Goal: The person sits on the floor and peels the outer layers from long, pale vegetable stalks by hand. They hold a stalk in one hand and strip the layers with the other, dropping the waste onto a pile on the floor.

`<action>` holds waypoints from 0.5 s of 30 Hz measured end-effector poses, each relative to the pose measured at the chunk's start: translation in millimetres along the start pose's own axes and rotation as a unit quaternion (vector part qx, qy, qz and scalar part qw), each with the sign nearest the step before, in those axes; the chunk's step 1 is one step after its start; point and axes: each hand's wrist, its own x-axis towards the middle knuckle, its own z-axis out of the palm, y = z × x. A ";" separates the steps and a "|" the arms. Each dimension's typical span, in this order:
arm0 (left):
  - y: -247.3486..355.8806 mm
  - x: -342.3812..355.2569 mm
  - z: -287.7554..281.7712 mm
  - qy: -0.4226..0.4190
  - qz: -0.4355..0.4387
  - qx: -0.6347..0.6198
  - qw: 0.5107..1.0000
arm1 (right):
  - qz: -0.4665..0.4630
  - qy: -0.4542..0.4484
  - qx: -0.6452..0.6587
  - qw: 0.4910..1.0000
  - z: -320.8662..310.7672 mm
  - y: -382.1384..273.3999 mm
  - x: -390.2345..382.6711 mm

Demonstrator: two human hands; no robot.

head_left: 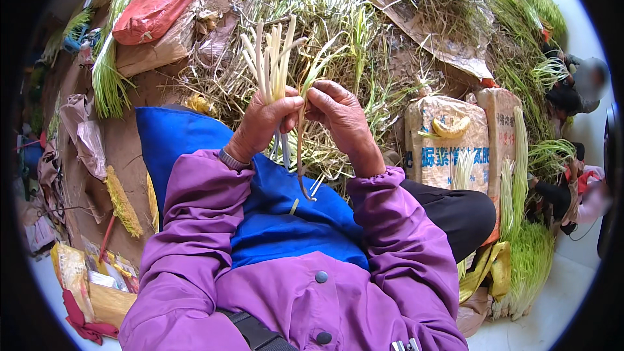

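Observation:
My left hand (pixel 263 120) grips a bundle of pale yellow-white stalks (pixel 273 62), their tops fanned upward and their lower ends hanging below my fingers. My right hand (pixel 338 117) is pinched on a thin leafy shoot (pixel 314 71) just right of the bundle, close against the left fingertips. A brownish strand (pixel 300 162) dangles from between my hands, ending in a pale root end. Both hands are over a blue cloth (pixel 188 136) on my lap, with loose cut greens (pixel 364 39) heaped beyond them.
A red sack (pixel 158 6) lies upper left, near long green shoots (pixel 107 78). Two paper sacks (pixel 442 143) stand to the right, one with a yellow peel-like item (pixel 452 130). A yellow brush (pixel 123 201) lies left. Other people (pixel 572 188) sit at the far right edge.

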 end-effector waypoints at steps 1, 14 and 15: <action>0.6 0.4 0.4 0.000 -0.001 -0.002 1.000 | 0.002 0.006 0.015 1.000 1.6 -0.2 -0.3; -3.8 3.0 0.8 0.042 -0.004 0.030 0.999 | -0.061 0.020 -0.097 0.993 -5.6 2.6 6.5; -4.0 3.8 -0.1 0.048 -0.004 0.030 0.998 | -0.052 0.024 -0.087 0.995 -5.3 1.6 5.3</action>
